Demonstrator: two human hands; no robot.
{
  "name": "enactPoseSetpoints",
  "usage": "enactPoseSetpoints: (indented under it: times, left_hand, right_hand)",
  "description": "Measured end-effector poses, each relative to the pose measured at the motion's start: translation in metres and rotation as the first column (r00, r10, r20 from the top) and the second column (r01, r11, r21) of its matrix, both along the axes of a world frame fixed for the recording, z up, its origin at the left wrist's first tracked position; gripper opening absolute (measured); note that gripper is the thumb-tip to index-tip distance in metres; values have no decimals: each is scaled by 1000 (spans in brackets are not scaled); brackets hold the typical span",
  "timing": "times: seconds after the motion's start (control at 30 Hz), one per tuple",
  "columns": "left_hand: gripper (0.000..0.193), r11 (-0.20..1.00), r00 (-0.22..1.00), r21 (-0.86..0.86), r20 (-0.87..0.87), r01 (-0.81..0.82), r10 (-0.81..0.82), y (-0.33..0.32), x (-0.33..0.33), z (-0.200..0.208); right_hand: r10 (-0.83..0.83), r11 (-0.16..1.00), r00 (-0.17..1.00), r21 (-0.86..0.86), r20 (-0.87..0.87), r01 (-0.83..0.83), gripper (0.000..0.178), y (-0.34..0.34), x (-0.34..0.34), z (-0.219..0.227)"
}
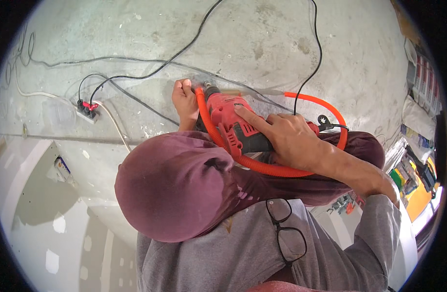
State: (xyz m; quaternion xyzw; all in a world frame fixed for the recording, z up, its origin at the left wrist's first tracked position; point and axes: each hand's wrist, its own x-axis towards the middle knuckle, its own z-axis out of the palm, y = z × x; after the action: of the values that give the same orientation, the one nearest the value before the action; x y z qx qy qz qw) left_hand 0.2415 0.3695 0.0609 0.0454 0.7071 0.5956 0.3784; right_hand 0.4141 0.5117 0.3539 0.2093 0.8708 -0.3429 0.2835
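Note:
My right hand [294, 138] grips a red and black power drill [233, 114] from above, its index finger stretched along the body. The drill lies nearly level over my bent knees, with its chuck [211, 88] pointing away and to the left. My left hand [185, 100] is closed just left of the chuck, fingertips together; whatever they pinch is hidden or too small to make out. An orange corrugated hose [277, 169] passes between that hand and the drill, loops under the tool and curves back up at the right.
Black cables [184, 48] cross the grey concrete floor [262, 29]. At left a power strip [87, 112] has plugs in it. Eyeglasses [285, 228] hang on my grey shirt. Tools and a yellow item [420, 199] lie at the right edge; a patched pale panel [53, 233] is at lower left.

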Motion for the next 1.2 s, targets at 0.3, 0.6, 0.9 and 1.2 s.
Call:
enactPoseSetpoints:
  times: [0.3,0.6,0.9,1.2]
  left_hand:
    - [23,1000,1000,31,1,5,-5,-6,-3,-11]
    - [24,1000,998,8,59,0,0,-1,-2,5]
    - [24,998,999,-49,-20,40,-41,1,-3,10]
    - [24,1000,1000,-20,-4,12,-12,-2,-1,-3]
  right_hand:
    - [15,1000,1000,-2,0,-15,88,0,-3,4]
    - [7,1000,999,-28,46,-6,86,2,-5,4]
    - [-19,1000,1000,-17,17,20,91,0,-1,1]
    - [-60,997,998,-55,6,60,94,3,-2,0]
